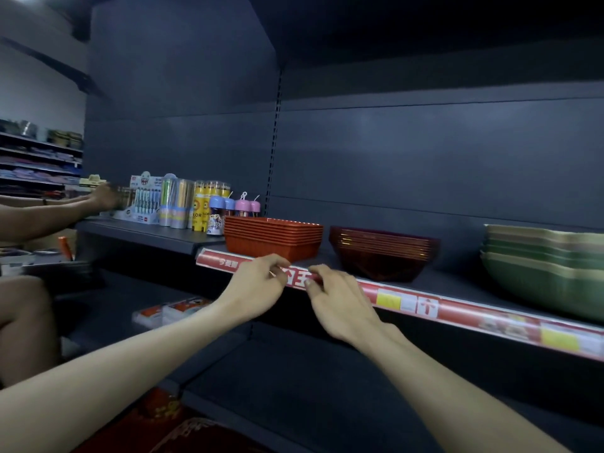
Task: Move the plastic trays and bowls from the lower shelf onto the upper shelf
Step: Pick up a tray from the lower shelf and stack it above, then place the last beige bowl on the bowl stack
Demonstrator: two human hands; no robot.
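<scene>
Forearms: both bare, reaching up from the bottom edge toward the shelf front.
Around: a red price strip (425,305) runs along the shelf (457,282) edge; on the shelf below lie red-and-white packs (170,310).
In the way: the strip crosses in front of both hands' fingertips; another person's hand (103,199) reaches into the pen packs (147,197) far left, well apart from the trays.
Left hand (258,282): fingers loosely curled, empty, at the strip just below the trays.
Right hand (340,302): fingers bent, empty, tips at the strip; contact cannot be told.
Task things: orange-red trays (273,238), dark red bowls (382,253) and green bowls (542,266) stand behind the strip, left to right.
Count: three nested stacks, pieces per stack unclear; four pastel-capped bottles (233,207) stand behind the trays.
</scene>
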